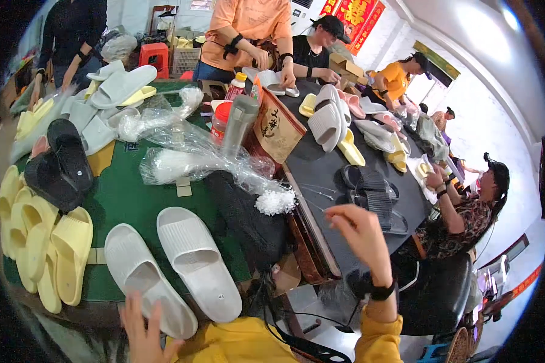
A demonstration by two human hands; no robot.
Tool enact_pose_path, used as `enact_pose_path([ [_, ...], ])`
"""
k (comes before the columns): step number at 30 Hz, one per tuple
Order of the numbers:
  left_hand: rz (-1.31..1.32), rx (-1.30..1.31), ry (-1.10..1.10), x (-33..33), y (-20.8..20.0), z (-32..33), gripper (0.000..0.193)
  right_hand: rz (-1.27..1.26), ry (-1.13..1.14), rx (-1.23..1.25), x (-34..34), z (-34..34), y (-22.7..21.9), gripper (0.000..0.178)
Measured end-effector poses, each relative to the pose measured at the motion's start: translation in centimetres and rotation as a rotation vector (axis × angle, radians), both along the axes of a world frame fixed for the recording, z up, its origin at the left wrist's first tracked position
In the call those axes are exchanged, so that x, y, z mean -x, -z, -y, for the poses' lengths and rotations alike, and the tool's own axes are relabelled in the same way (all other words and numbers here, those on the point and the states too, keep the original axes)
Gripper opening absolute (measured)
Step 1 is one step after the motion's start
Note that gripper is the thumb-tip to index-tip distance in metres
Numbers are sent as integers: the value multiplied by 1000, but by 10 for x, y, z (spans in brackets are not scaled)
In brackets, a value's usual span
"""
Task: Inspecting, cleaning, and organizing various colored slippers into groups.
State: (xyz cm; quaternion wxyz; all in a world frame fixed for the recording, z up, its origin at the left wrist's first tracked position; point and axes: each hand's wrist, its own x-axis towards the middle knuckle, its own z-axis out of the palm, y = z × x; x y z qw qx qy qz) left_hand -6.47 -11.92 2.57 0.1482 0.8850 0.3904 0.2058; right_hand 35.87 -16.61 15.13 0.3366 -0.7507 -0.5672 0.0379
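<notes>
A pair of light grey slide slippers lies on the green table top before me: the left slipper (130, 251) and the right slipper (191, 242), toes pointing away. My left hand (144, 330) is at the heel of the left slipper, its fingers spread and holding nothing; whether they touch it I cannot tell. Off to the right, my right hand (360, 233) is raised with thumb and forefinger pinched at the end of a thin clear plastic strand (313, 202). Similar strands spill as a white bunch (275, 202) from a clear plastic bag (194, 163).
Yellow slippers (36, 236) and black slippers (60, 166) lie at the left, with a grey pile (118, 88) behind. A grey flask (240, 121), a red-lidded jar (221, 118) and a paper bag (277, 130) stand mid-table. Navy slippers (372, 193) lie right. Several people work around the tables.
</notes>
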Motion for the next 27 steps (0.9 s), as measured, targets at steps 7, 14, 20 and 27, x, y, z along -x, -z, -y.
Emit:
enact_pose_path([
  [7, -201, 126, 145, -37, 18, 1, 82, 24, 83, 152, -76, -27, 16, 16],
  [14, -227, -104, 228, -41, 16, -24, 58, 426, -71, 118, -114, -65, 45, 13],
  [20, -53, 47, 65, -64, 23, -5, 81, 434, 16, 153, -116, -77, 53, 8],
  [27, -60, -108, 83, -77, 35, -9, 79, 362, -6, 119, -117, -71, 38, 12],
])
